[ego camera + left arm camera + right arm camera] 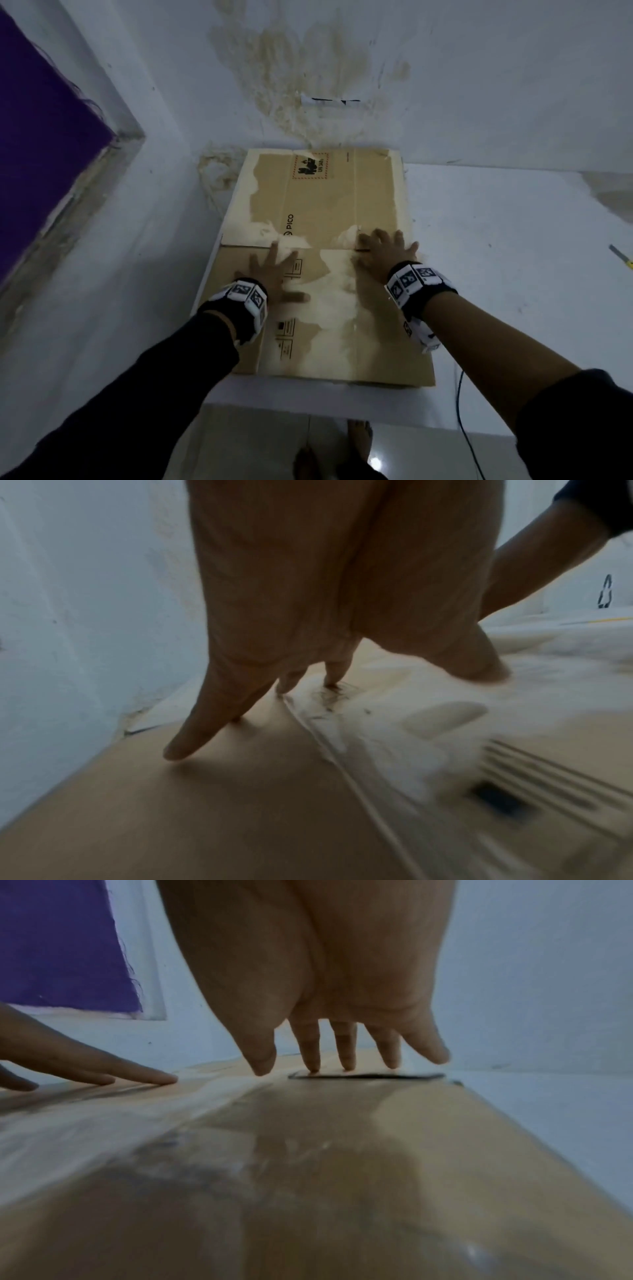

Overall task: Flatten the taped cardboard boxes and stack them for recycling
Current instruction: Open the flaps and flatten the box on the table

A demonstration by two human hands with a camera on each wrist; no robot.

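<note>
Cardboard box, brown and pressed flat, lies on a white bench with its far end up against the white wall. Its long way runs from the person straight out to the wall, and the word PICO on it reads sideways. Pale torn patches show where the top paper came off. A seam runs across the middle of the box, and both hands sit near it. The left hand lies flat on the box with its fingers spread wide, so its grip is let go and holds nothing. The right hand is also flat with spread fingers, pressing near the right edge of the box, and its grip is let go too. In the left wrist view the fingertips touch the cardboard beside a raised fold, and the printed label near them is too blurry to read. In the right wrist view the fingers reach a thin dark gap at the seam, and the near part of the box is a blur. A small yellow tool lies far to the right on the bench, cut off by the picture edge. Bare feet show on the tiled floor below.
</note>
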